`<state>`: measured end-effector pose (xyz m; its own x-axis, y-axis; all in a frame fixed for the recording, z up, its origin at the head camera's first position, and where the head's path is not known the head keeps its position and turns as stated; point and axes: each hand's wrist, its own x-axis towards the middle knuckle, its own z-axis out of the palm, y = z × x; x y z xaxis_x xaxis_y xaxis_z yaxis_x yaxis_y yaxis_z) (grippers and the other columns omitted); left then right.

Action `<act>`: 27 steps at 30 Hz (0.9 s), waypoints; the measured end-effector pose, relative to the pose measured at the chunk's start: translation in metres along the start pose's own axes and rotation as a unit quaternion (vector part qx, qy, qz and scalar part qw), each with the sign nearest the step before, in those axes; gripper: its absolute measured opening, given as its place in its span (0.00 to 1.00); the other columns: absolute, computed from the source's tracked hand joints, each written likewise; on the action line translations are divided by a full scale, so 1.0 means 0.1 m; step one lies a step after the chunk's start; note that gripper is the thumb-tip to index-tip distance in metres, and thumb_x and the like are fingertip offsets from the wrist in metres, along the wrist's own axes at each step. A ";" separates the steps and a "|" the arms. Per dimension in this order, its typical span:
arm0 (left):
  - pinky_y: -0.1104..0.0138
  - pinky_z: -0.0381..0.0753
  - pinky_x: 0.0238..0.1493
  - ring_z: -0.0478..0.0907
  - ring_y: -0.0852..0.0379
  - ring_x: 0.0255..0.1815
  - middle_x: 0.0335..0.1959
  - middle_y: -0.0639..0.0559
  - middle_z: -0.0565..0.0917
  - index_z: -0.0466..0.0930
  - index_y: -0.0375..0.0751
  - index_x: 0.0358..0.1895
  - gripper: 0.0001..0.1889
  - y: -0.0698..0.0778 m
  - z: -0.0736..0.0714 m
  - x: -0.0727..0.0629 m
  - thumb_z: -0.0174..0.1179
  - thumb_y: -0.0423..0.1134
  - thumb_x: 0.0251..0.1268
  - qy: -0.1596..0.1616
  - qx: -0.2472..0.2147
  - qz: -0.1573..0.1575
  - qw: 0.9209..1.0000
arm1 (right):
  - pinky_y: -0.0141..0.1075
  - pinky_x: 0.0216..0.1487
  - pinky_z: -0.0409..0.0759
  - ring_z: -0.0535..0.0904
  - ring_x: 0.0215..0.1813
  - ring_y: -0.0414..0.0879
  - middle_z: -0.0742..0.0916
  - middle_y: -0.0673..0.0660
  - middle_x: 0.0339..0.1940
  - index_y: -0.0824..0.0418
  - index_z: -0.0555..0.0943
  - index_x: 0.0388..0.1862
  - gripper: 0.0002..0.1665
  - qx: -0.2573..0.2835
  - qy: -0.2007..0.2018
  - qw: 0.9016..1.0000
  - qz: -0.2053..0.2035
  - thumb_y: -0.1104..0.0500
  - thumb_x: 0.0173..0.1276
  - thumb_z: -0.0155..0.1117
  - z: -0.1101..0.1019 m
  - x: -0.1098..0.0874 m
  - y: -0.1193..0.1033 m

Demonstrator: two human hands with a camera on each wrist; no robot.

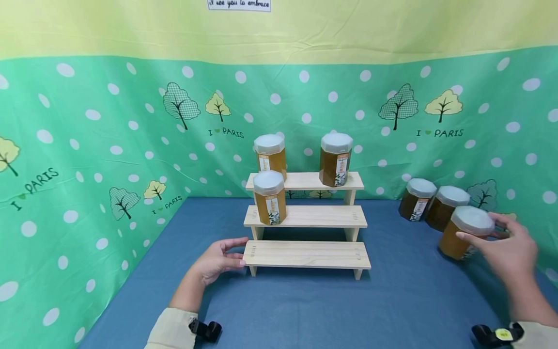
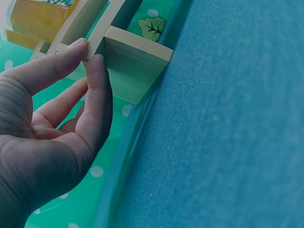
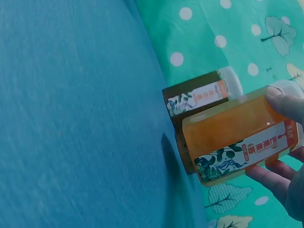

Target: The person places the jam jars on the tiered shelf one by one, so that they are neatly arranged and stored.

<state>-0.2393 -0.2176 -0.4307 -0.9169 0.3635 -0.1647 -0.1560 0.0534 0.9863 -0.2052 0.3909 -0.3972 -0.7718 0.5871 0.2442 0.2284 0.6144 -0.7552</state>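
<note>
My left hand (image 1: 220, 260) pinches the left end of the bottom step of a three-step wooden stand (image 1: 305, 254); thumb and index finger meet at the board's corner (image 2: 97, 40) in the left wrist view. On the right, my right hand (image 1: 512, 247) grips an amber jar (image 1: 455, 240) near its white lid, thumb on one side and fingers on the other. That jar is tilted, its label (image 3: 247, 149) showing in the right wrist view; whether its base touches the cloth I cannot tell.
The top step bears an amber jar (image 1: 276, 162) at left and a darker jar (image 1: 334, 167) at right. Another amber jar (image 1: 270, 206) stands on the middle step's left. Two dark jars (image 1: 413, 206) stand behind the held one. Polka-dot fabric (image 1: 305, 99) borders the blue cloth (image 1: 305, 310).
</note>
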 end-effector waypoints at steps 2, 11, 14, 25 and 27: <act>0.58 0.84 0.46 0.84 0.49 0.46 0.56 0.28 0.77 0.57 0.25 0.72 0.42 0.00 0.00 0.00 0.68 0.24 0.54 0.000 0.000 0.000 1.000 | 0.25 0.23 0.62 0.66 0.62 0.72 0.65 0.73 0.70 0.69 0.61 0.73 0.50 0.004 -0.003 1.000 -0.006 0.51 0.59 0.74 0.01 -0.01 -0.03; 0.59 0.84 0.46 0.84 0.49 0.46 0.55 0.28 0.78 0.56 0.25 0.72 0.42 0.00 0.00 0.00 0.68 0.24 0.54 -0.003 0.000 0.001 1.000 | 0.26 0.22 0.65 0.67 0.62 0.71 0.66 0.72 0.68 0.68 0.62 0.73 0.51 0.006 -0.009 1.000 -0.019 0.48 0.58 0.74 0.03 -0.07 -0.15; 0.59 0.84 0.46 0.84 0.49 0.46 0.55 0.29 0.78 0.57 0.25 0.72 0.42 0.00 0.00 0.00 0.68 0.24 0.54 -0.003 0.001 0.002 1.000 | 0.27 0.22 0.66 0.66 0.62 0.71 0.66 0.72 0.70 0.67 0.61 0.74 0.52 0.009 -0.015 1.000 -0.017 0.47 0.58 0.74 0.03 -0.08 -0.20; 0.59 0.84 0.46 0.84 0.49 0.46 0.56 0.28 0.77 0.57 0.25 0.72 0.42 0.00 -0.01 0.00 0.68 0.25 0.55 -0.004 0.001 0.002 1.000 | 0.22 0.20 0.67 0.72 0.49 0.53 0.70 0.71 0.68 0.65 0.65 0.72 0.51 0.012 -0.018 0.999 -0.033 0.46 0.56 0.76 0.06 -0.16 -0.32; 0.59 0.84 0.46 0.84 0.50 0.46 0.56 0.28 0.77 0.57 0.25 0.72 0.42 0.01 -0.01 0.00 0.68 0.24 0.54 -0.003 0.000 0.001 1.000 | 0.23 0.21 0.69 0.71 0.44 0.39 0.70 0.71 0.67 0.65 0.65 0.72 0.51 0.018 -0.022 0.999 -0.039 0.46 0.55 0.76 0.05 -0.16 -0.34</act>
<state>-0.2392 -0.2183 -0.4301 -0.9148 0.3699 -0.1624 -0.1537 0.0532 0.9867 -0.2033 0.3577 -0.3787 -0.8124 0.5131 0.2769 0.1447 0.6375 -0.7568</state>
